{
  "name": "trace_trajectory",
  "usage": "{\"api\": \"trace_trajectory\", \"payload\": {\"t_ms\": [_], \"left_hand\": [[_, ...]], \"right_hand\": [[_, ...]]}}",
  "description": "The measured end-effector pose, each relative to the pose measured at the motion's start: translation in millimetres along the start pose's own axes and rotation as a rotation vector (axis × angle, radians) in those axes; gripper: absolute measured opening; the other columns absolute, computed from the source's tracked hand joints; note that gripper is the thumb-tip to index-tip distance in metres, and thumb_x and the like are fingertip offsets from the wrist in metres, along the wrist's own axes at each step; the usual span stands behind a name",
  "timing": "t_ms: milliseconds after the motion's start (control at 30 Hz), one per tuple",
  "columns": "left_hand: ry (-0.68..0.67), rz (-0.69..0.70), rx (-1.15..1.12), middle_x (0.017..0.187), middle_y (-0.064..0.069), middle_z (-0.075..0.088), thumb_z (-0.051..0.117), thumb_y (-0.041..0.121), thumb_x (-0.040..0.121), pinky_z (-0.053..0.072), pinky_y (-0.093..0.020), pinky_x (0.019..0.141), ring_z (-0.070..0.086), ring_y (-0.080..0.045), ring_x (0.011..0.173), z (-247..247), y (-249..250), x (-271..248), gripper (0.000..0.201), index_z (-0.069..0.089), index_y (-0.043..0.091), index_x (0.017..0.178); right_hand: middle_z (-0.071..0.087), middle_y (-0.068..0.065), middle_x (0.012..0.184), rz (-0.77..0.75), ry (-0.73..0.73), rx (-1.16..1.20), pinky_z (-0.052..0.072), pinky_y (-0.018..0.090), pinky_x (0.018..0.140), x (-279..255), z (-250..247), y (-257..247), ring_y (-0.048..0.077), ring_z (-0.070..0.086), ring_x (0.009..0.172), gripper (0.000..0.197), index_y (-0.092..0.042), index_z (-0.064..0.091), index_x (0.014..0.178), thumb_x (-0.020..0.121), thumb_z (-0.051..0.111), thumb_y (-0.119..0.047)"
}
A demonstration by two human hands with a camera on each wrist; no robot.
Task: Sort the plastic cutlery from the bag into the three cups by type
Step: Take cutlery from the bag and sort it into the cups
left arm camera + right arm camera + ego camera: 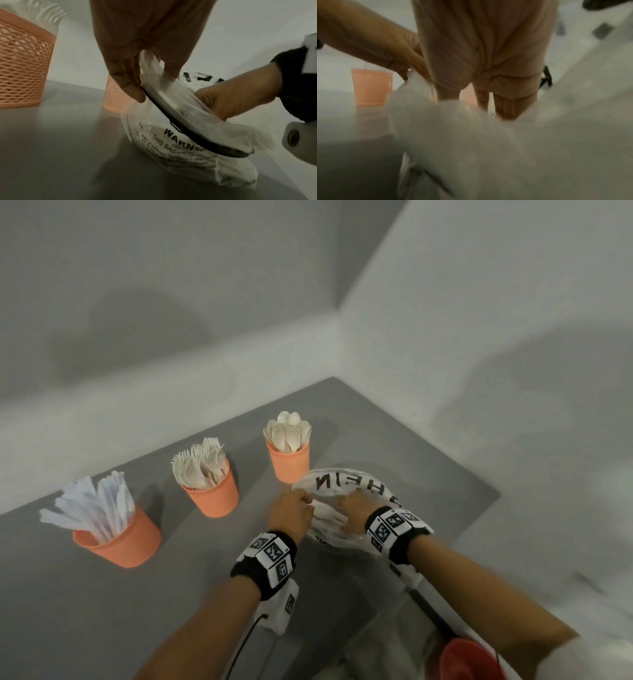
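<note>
Your left hand (137, 65) pinches the bag (171, 142) rim while your right hand (354, 505) reaches inside, its grip indiscernible; only the left wrist view shows the warning print (184, 140).

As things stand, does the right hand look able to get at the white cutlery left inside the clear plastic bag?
Probably yes: the right hand already reaches into the clear plastic bag, whose mouth the left hand holds open. What its fingers touch inside is hidden.

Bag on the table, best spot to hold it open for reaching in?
Pinch the bag at its black-edged mouth rim, near side, coming from above. The left hand already pinches that rim, and the right hand reaches in beneath it; the body is limp film.
</note>
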State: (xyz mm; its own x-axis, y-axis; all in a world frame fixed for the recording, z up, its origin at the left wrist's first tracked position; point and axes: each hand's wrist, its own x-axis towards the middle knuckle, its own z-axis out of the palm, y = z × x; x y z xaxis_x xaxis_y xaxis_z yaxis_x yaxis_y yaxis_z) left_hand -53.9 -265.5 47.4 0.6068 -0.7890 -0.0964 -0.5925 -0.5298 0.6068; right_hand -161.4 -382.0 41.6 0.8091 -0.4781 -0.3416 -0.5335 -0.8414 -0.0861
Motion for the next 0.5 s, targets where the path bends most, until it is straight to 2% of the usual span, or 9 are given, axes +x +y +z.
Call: {"api": "trace_trajectory", "payload": {"t_ms": [33,100,233,367,433,500], "left_hand": [[-0.001,0.009,0.001,0.118,-0.011,0.057,0.053,0.012,0.088,0.039,-0.026,0.087,0.055,-0.024,0.106,0.3,0.0,-0.2,0.02,0.061,0.01,0.106],[-0.02,0.04,0.0,0.12,-0.011,0.056,0.049,0.006,0.088,0.039,-0.026,0.091,0.054,-0.024,0.109,-0.3,0.8,-1.9,0.026,0.059,0.01,0.112],[-0.081,0.109,0.024,0.121,-0.011,0.054,0.051,0.005,0.086,0.041,-0.032,0.096,0.053,-0.026,0.11,-2.5,1.2,-5.8,0.034,0.054,0.012,0.119],[-0.121,0.099,0.044,0.123,-0.01,0.053,0.052,0.006,0.082,0.044,-0.041,0.097,0.054,-0.029,0.111,-6.2,-1.1,-8.1,0.042,0.05,0.015,0.123],[-0.132,0.081,0.052,0.126,-0.01,0.051,0.052,0.005,0.082,0.043,-0.04,0.099,0.052,-0.029,0.113,-8.6,-1.6,-9.7,0.045,0.048,0.014,0.125],[-0.131,0.066,0.07,0.128,-0.011,0.049,0.051,0.007,0.083,0.042,-0.04,0.1,0.051,-0.029,0.115,-8.9,-3.3,-11.3,0.046,0.045,0.015,0.128]], "right_hand": [[0.055,0.002,0.132,-0.023,0.061,0.01,0.04,0.038,0.101,-1.4,3.8,0.1,0.024,0.052,0.118,0.062,-0.031,0.036,0.136,0.08,0.054,-0.048],[0.056,0.001,0.128,0.002,0.084,0.103,0.038,0.038,0.102,-1.3,15.1,-2.9,0.025,0.051,0.119,0.066,-0.031,0.036,0.136,0.077,0.063,-0.042],[0.06,-0.001,0.103,0.126,0.079,0.165,0.046,0.036,0.089,7.4,31.7,-7.9,0.025,0.059,0.103,0.048,-0.027,0.048,0.119,0.076,0.063,-0.043],[0.06,0.012,0.115,0.179,-0.044,0.257,0.046,0.035,0.087,10.1,26.2,-15.8,0.03,0.058,0.107,0.035,-0.009,0.054,0.118,0.085,0.059,-0.018],[0.063,0.008,0.107,0.198,0.044,0.258,0.045,0.029,0.081,11.8,30.0,-20.0,0.026,0.061,0.101,0.021,-0.012,0.057,0.108,0.091,0.051,-0.022],[0.063,0.004,0.099,0.208,0.066,0.287,0.045,0.027,0.082,12.8,36.1,-24.3,0.022,0.061,0.097,0.02,-0.014,0.058,0.103,0.094,0.047,-0.028]]}}
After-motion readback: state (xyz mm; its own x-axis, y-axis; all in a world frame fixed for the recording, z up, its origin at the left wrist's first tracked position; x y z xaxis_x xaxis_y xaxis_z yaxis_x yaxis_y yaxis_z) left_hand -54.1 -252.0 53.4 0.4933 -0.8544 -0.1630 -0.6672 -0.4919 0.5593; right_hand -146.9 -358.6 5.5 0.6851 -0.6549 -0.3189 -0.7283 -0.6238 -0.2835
